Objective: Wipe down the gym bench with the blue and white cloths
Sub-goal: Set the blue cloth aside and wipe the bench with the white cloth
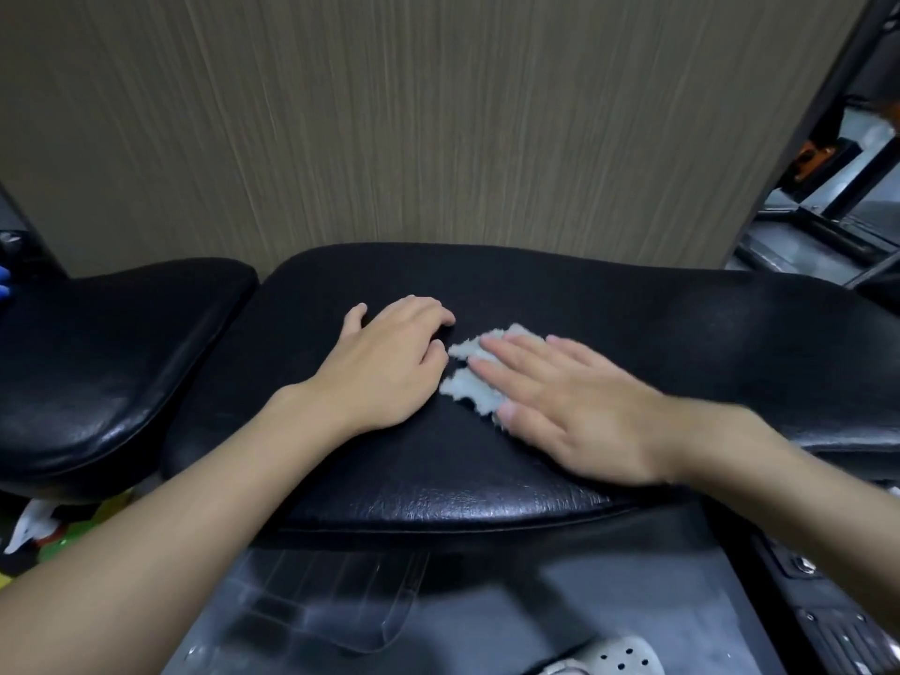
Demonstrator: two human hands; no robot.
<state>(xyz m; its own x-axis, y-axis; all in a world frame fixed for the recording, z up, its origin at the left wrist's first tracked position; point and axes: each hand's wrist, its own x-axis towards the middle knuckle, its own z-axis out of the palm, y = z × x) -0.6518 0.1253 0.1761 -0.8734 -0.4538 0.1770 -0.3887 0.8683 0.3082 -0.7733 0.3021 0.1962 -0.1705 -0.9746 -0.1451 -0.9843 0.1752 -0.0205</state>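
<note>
Right hand point(570, 406) lies flat, fingers straight and together, palm down on the white cloth point(465, 384). It presses the cloth and does not grip it. The cloth is bunched small on the middle of the long back pad point(682, 314) of the gym bench, and only its ragged left edge shows past the fingertips.

Left hand point(389, 362) rests on the same pad just beside the cloth, fingers loosely bent with the tips on the vinyl, holding nothing. Whether a knuckle touches the cloth edge cannot be told.

A scrap of blue point(4, 280) sits at the far left edge of view, beyond the seat pad point(112, 353). It may be the blue cloth, but too little shows to say.

Risks from here:
- Only flat pressure holds the cloth, so a fast stroke could let it slip out from under the palm or roll into a tighter wad.
- Bunched this small, it covers a narrow strip and could leave bands of pad unwiped, most likely at the far right end and the front edge.
- The left hand sits in the path of a leftward stroke, so the hands could collide or the area beneath be skipped.
- The gap point(255, 304) between the pads could snag the cloth edge.
- The seat pad looks untouched and could be forgotten.
</note>
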